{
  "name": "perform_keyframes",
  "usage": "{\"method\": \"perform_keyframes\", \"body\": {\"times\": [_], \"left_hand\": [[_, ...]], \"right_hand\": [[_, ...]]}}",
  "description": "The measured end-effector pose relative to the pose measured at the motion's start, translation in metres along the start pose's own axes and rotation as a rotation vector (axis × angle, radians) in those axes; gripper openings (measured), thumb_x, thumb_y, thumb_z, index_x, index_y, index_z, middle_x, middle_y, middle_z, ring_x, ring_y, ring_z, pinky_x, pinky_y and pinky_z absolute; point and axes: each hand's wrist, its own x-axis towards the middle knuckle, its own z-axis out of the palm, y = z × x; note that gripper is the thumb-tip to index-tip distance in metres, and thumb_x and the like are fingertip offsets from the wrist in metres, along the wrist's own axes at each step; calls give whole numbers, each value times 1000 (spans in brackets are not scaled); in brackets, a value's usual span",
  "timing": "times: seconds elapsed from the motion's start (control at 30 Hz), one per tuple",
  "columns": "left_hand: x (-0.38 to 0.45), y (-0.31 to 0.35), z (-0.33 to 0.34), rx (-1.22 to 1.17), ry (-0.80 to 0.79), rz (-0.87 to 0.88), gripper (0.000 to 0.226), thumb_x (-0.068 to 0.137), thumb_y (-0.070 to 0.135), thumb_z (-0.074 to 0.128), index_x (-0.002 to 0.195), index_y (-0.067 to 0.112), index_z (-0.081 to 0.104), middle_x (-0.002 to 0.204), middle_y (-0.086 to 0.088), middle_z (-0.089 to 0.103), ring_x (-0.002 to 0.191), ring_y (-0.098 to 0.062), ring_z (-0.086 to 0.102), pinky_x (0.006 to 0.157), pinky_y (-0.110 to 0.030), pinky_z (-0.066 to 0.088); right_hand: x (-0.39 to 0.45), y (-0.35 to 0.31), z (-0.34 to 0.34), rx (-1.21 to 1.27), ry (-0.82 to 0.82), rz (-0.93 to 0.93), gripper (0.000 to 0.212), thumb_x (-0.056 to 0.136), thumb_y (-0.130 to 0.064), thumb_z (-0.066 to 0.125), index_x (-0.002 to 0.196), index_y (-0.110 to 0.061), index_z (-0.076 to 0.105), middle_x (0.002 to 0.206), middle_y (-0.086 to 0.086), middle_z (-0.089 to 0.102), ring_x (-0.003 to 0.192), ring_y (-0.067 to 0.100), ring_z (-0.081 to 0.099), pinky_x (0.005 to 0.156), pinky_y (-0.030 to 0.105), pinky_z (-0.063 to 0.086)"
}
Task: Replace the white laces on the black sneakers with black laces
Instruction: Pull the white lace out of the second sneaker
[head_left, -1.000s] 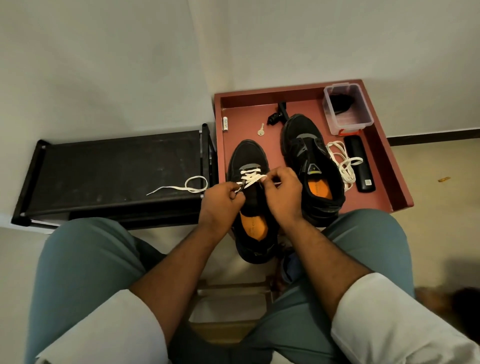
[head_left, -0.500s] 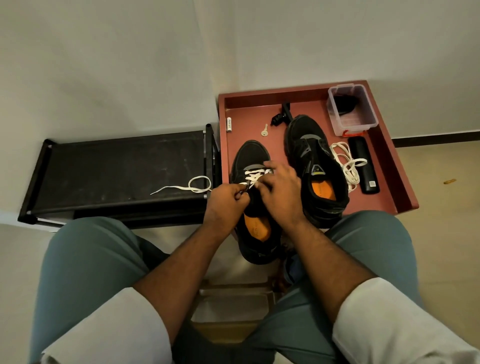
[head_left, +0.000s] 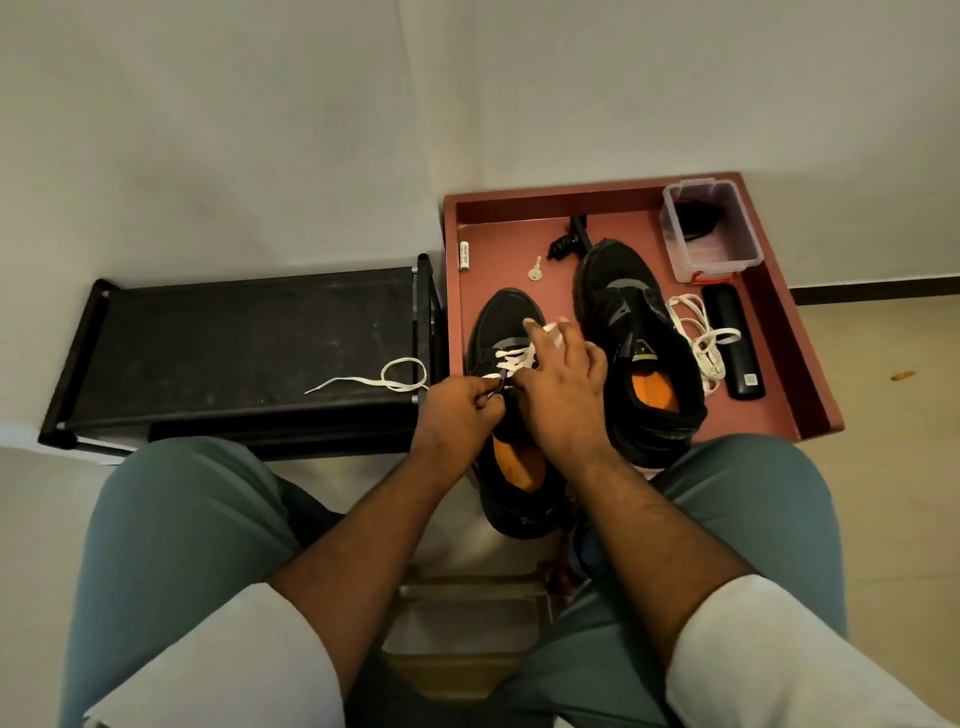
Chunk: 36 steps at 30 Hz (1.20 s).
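Two black sneakers with orange insoles lie in a red tray (head_left: 779, 322). The left sneaker (head_left: 506, 322) still carries a white lace (head_left: 511, 358) across its lower eyelets; one end of it trails left onto the black rack. My left hand (head_left: 460, 410) pinches the lace at the sneaker's left eyelet edge. My right hand (head_left: 563, 384) lies over the tongue, its fingers stretched toward the toe and pulling a lace loop. The right sneaker (head_left: 636, 338) has no lace. A loose white lace (head_left: 701, 338) lies beside it.
A black shoe rack (head_left: 234, 343) stands left of the tray. In the tray are a clear plastic box (head_left: 709, 234) holding something dark, a black case (head_left: 735, 343), a key (head_left: 535, 270), a small white tube (head_left: 465, 255) and a black clip (head_left: 569, 241). My knees frame the view.
My right hand has moved forward over the left sneaker, its fingers reaching farther toward the toe and drawing the lace out. My left hand has stayed at the eyelet edge.
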Motion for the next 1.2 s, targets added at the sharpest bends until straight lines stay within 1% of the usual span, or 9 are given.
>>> {"method": "perform_keyframes", "body": {"times": [0.2,0.3,0.4,0.57,0.67,0.83,0.97,1.07,1.2], "left_hand": [[0,0,2,-21,21,-15,19,87,14,60,94,1,72,80,-16,71,74,-26,66,75,-43,56],[0,-1,3,-14,-5,-22,23,85,24,56,87,5,70,75,-13,69,70,-25,65,73,-45,57],[4,-2,5,57,-62,-5,7,80,31,51,78,27,55,74,-10,68,70,-23,64,72,-46,56],[13,-6,4,33,-70,8,27,81,23,57,92,3,71,76,-9,68,74,-21,63,73,-47,53],[12,-10,4,-11,-62,-14,28,81,28,57,88,4,71,70,-7,63,70,-20,60,73,-46,52],[11,-13,1,-80,-31,-72,12,86,17,66,92,10,74,79,-8,68,82,-19,64,85,-38,54],[11,-11,-1,-102,-55,-74,17,85,18,65,95,6,72,73,-10,66,71,-23,65,69,-47,58],[11,-9,-2,-153,-40,-102,12,83,17,67,93,16,73,71,-9,67,68,-24,66,65,-48,59],[13,-7,-1,-174,-15,-122,18,81,19,70,98,24,70,69,3,64,67,-14,64,70,-43,59]], "right_hand": [[7,43,-36,797,517,603,2,87,-10,68,87,-10,69,133,5,53,126,19,46,104,21,42],[-1,75,-55,736,634,797,13,89,-13,67,101,-12,67,135,7,47,127,22,45,102,37,48],[-10,63,-46,443,465,522,40,84,-19,73,123,-20,63,147,5,39,137,26,31,107,43,37],[2,16,-10,99,-16,42,23,80,-33,73,101,-25,73,153,2,36,143,29,22,109,55,25],[7,13,6,84,-9,-41,10,79,-27,74,88,-21,77,149,0,44,135,30,34,101,55,35],[22,40,-9,614,351,411,4,87,-14,69,88,-16,72,132,-1,55,122,16,45,97,16,38],[26,86,-30,793,740,833,5,88,-21,67,92,-20,69,112,6,65,101,14,61,93,34,51],[24,93,-37,698,602,902,36,88,-25,69,122,-13,64,131,8,53,116,19,54,94,24,50],[19,59,-34,346,331,513,53,85,-28,72,134,-19,55,140,9,44,130,27,39,102,32,34]]}}
